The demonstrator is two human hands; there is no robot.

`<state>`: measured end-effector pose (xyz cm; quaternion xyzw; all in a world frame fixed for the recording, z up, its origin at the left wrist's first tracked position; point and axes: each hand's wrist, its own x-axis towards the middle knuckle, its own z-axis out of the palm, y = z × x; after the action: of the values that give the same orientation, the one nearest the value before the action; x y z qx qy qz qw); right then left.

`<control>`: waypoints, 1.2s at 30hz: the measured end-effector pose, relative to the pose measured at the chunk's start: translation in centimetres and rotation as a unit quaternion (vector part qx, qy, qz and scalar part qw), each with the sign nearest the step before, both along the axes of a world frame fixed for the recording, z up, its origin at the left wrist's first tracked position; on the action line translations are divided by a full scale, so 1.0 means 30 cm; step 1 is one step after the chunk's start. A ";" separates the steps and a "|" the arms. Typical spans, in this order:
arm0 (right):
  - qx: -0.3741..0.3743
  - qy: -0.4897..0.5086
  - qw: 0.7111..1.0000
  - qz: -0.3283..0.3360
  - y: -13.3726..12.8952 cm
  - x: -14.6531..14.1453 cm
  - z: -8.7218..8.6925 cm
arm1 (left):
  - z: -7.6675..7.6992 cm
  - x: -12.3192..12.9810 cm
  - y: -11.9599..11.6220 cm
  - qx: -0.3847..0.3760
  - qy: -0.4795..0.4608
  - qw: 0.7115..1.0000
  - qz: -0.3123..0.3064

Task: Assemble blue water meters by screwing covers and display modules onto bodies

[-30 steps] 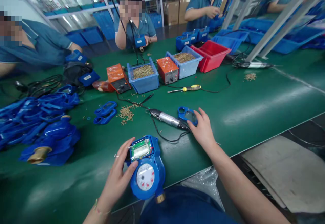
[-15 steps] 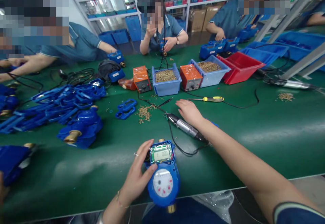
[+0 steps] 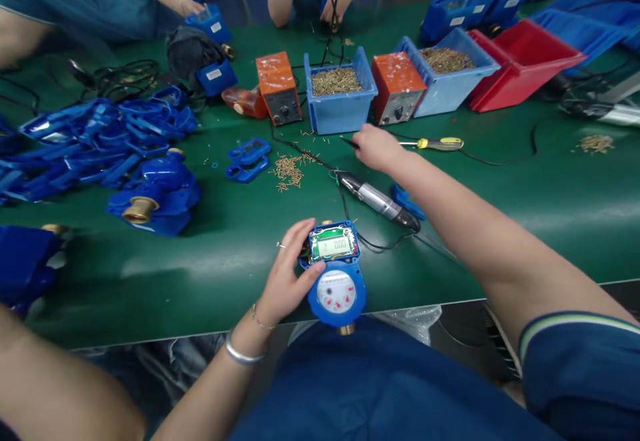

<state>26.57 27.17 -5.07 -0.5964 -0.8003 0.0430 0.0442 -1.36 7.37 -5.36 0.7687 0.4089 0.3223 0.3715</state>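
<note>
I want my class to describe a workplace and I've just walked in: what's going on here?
The person's left hand holds a blue meter at the near edge of the green table, its display uncovered. The right hand grips a thin dark tool, mostly hidden. Between that hand and the meter lies a silver-and-black handheld tool, with loose brass-coloured screws to its left.

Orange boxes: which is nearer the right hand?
The orange box between the two filled blue bins; the other box stands left of both, farther from the right hand.
</note>
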 end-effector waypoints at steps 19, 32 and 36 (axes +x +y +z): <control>-0.136 0.615 0.776 0.022 -0.770 0.006 0.150 | 0.000 0.016 0.005 0.035 0.004 0.999 -0.003; -0.093 0.484 0.864 0.107 -0.730 0.000 0.221 | 0.008 0.015 0.005 0.027 0.015 1.000 -0.002; -0.075 0.450 0.882 0.120 -0.735 -0.008 0.240 | 0.009 0.017 0.007 0.028 0.014 0.999 -0.003</control>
<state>26.33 5.12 2.12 -0.4135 -0.7542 0.3717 0.3493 -0.84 7.59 -5.08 0.7847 0.4027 0.3216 0.3444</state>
